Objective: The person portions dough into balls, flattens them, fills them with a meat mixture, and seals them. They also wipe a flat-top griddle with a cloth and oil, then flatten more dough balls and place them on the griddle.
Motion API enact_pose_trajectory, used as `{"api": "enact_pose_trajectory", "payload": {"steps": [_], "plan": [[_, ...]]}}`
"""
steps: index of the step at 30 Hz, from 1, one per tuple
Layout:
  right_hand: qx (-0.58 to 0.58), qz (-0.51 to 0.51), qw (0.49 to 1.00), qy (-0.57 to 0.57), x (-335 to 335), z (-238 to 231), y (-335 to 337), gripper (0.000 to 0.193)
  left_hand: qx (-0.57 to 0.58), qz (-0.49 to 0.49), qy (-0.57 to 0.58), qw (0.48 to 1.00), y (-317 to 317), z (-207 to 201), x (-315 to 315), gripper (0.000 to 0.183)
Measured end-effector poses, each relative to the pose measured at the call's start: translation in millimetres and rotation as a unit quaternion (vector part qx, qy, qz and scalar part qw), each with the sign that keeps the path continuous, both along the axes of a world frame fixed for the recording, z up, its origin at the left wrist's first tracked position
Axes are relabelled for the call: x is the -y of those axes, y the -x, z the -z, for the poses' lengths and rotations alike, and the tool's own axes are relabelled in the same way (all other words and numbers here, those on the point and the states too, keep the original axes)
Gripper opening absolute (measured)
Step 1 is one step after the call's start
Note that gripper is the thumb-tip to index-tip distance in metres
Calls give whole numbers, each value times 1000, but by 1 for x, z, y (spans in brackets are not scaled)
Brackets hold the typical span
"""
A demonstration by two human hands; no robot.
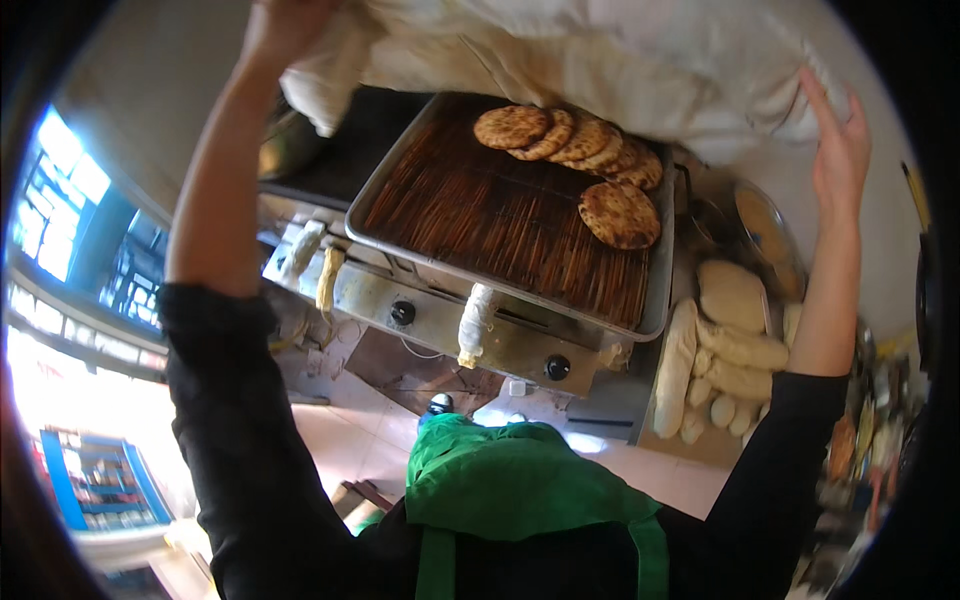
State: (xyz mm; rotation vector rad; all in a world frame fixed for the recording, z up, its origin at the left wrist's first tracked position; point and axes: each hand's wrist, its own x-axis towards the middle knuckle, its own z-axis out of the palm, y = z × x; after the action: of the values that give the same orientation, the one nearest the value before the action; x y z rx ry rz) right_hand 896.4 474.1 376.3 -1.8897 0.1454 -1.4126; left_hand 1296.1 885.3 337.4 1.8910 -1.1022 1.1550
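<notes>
Both my arms are raised, holding up a thick off-white cloth [620, 60] that hangs across the far side. My left hand [290, 30], partly cut off by the upper edge, grips its left end. At the right end, my right hand [838, 140] holds the cloth's edge, with a couple of fingers stretched along it. Below the cloth lies a large metal tray [500, 285] lined with a brown slatted mat [480, 220]. Several browned round flatbreads [590, 140] overlap in a row at its far side, and a single flatbread [620, 215] lies nearer.
The tray rests on a metal stove [440, 325] with black knobs and wrapped handles [477, 325] along its front. Right of it are pale dough pieces [740, 355], a rounded dough mass [732, 295] and a round pan [768, 235]. Windows [65, 190] stand at left.
</notes>
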Motion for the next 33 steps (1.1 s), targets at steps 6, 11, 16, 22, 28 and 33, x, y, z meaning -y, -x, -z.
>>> {"api": "enact_pose_trajectory", "payload": {"steps": [6,11,16,22,28,33], "plan": [[-208,71,973,-76,-66,-7,69,74,-180,109,-60,976,21,-7,-51,41],[-459,31,870,-179,-95,81,124,46,-413,201,-285,841,77,71,-67,25],[-522,-79,826,-197,-90,134,161,40,-382,335,-466,724,95,98,-48,25],[-563,-52,821,-80,-40,131,137,34,-211,158,-396,880,94,101,21,45],[-596,-81,798,27,17,167,86,33,-340,-121,-335,870,97,137,97,58],[-592,-102,789,132,38,180,68,32,-384,-140,-364,837,70,124,105,54]]}}
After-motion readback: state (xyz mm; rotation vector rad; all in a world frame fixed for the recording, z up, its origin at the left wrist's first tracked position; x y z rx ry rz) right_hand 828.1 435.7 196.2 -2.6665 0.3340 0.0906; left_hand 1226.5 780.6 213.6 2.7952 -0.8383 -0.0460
